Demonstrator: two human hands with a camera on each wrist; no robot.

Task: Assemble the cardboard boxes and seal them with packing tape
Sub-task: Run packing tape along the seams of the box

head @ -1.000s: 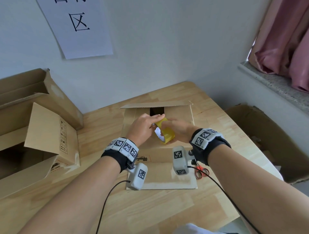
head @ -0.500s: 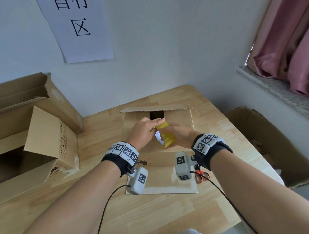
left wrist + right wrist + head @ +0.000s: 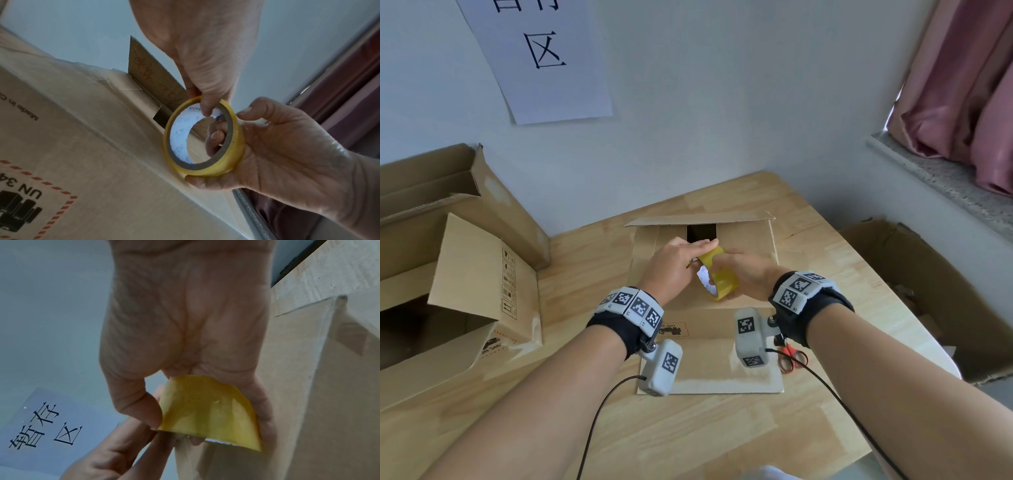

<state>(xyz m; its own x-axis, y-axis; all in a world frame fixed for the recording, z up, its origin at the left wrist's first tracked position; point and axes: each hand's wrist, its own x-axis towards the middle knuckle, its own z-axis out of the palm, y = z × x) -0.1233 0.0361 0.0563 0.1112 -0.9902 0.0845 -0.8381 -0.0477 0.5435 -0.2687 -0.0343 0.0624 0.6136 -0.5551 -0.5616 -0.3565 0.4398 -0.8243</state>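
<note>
A yellow tape roll point(image 3: 717, 279) stands on edge over the top of a cardboard box point(image 3: 743, 246) in the middle of the table. My right hand point(image 3: 736, 270) grips the roll point(image 3: 205, 168) from the right, with fingers through its core and the thumb on its outer face. My left hand point(image 3: 702, 251) reaches in from the left and pinches the roll's top rim point(image 3: 202, 104) between thumb and a finger. The box's top flaps lie folded in, with a dark gap point(image 3: 702, 233) at the far side. A near flap point(image 3: 709, 370) lies flat toward me.
Red-handled scissors point(image 3: 792, 356) lie on the wooden table point(image 3: 688, 428) right of the near flap. Two open cardboard boxes point(image 3: 465, 294) stand at the left. Another open box point(image 3: 928, 291) sits on the floor at the right. A wall with a paper sign point(image 3: 541, 58) rises behind.
Both hands stay on the tape roll over the box. The left fingers have shifted slightly along the roll's top; the head view has tilted a little.
</note>
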